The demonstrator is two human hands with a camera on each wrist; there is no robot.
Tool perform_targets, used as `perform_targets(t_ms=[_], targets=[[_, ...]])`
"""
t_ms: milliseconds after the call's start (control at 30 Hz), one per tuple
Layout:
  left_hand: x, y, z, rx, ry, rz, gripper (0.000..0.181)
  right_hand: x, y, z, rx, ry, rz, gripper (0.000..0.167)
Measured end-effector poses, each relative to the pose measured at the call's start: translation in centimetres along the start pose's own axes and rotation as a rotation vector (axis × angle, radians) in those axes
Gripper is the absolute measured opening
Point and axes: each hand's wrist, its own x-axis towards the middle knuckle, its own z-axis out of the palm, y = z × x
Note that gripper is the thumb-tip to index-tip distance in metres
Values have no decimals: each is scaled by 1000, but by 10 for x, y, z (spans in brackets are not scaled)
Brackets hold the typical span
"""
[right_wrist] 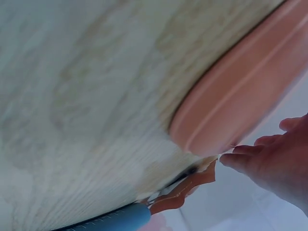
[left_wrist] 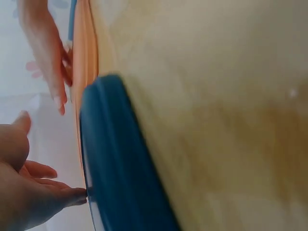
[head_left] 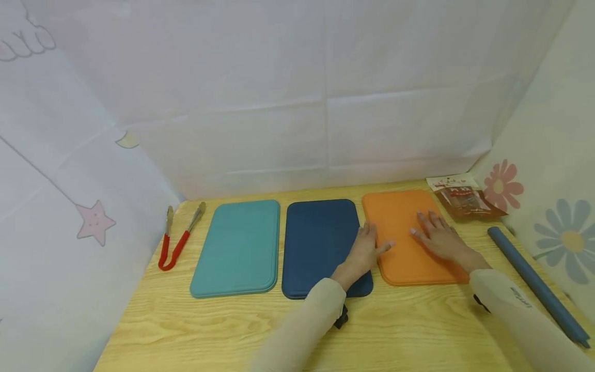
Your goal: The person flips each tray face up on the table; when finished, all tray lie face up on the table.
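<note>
Three flat rounded rectangles lie in a row: a teal one, a dark blue one and an orange one. The left hand is at the gap between the blue and orange ones, its thumb over the orange one's left edge; in the left wrist view that hand has its fingertips at the blue one's surface. With fingers spread, the right hand lies over the orange one's right half. The right wrist view has this hand beside the orange one's rounded corner.
Red-handled tongs lie at the left of the wooden table. A brown package is at the back right, and a grey-blue rod runs along the right edge. White patterned cloth stands behind and at both sides.
</note>
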Motion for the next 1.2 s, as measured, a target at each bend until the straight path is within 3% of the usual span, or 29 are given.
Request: perform_targets(t_ms=[233, 433, 733, 933, 1200], targets=[[2, 11, 12, 10, -27, -71, 74, -2, 4, -2, 67, 2, 5, 80], [9, 13, 19, 84, -44, -121, 75, -3, 11, -6, 101, -5, 36, 86], [12, 11, 17, 93, -73, -93, 74, 5, 17, -11, 60, 73, 9, 87], [8, 7, 18, 62, -102, -74, 78, -2, 21, -23, 257, 38, 96, 90], [8, 7, 9, 85, -130, -27, 77, -13, 28, -51, 463, 131, 124, 71]])
